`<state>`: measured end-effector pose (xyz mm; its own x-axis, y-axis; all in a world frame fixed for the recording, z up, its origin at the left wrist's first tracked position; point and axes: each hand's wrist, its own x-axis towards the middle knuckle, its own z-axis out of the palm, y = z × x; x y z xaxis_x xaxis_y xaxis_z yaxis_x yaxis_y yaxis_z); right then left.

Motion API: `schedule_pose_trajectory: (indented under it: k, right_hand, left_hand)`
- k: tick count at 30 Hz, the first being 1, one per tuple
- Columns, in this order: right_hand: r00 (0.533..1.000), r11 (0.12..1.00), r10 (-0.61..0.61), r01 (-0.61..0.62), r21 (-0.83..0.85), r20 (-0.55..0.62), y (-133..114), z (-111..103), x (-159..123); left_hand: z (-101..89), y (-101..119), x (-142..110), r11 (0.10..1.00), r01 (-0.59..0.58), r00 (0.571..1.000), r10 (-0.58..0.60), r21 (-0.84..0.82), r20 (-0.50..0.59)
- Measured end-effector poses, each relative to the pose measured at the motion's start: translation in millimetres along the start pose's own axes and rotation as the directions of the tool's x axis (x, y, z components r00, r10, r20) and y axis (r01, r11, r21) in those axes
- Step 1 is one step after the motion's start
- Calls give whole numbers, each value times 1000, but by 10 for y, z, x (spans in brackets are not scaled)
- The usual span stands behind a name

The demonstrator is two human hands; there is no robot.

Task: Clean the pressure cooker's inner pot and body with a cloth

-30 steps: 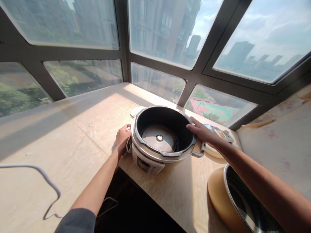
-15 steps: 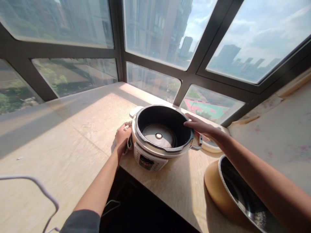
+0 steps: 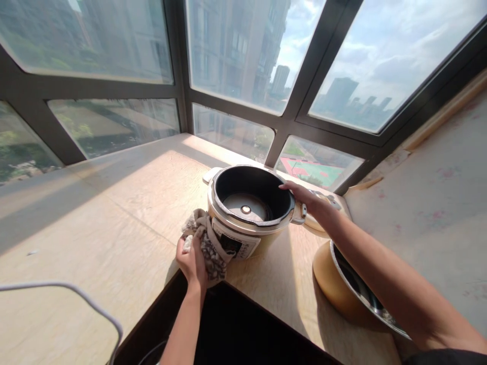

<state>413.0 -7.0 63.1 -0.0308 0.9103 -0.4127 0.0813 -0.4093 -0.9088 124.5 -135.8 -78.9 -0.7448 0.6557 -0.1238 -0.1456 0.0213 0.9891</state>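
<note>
A cream electric cooker (image 3: 243,238) with a dark empty inner well stands open on the wooden counter (image 3: 114,213) by the windows. My left hand (image 3: 193,259) is closed on a speckled cloth (image 3: 207,246) and presses it against the cooker's front left side, over part of the control panel. My right hand (image 3: 304,196) rests on the cooker's right rim, fingers curled over the edge. The cooker's lid (image 3: 319,219) lies behind my right wrist, mostly hidden.
A tan pot with a shiny metal inside (image 3: 342,289) sits on the counter at the right, under my right forearm. A grey cord (image 3: 76,299) loops at the lower left. A dark gap (image 3: 236,329) opens below the counter's front edge. Windows ring the counter.
My left hand has come round from the cooker's left side to its front, bringing the cloth into view. The right hand stays on the rim. The view has shifted slightly.
</note>
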Motion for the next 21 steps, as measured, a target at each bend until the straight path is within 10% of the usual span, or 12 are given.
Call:
schedule_pose_trajectory:
  k: [4,7,11,14,21]
  right_hand:
    - [998,996,59,-58,71,-5,-15,31,-45]
    - [998,994,63,-60,94,-32,-18,52,-79]
    - [996,993,46,-38,108,-76,4,77,-106]
    - [980,991,-4,30,133,-197,64,95,-101]
    - [911,965,-101,188,183,-399,417,211,-102]
  left_hand:
    - [-57,163,-464,999,0,1000,-1,-40,-23]
    - [10,201,-798,965,-260,965,261,-42,14]
    - [206,24,-1023,695,-717,697,716,53,49]
    - [331,-115,-978,555,-825,558,830,106,7]
    - [427,34,-474,614,-782,597,787,104,-156]
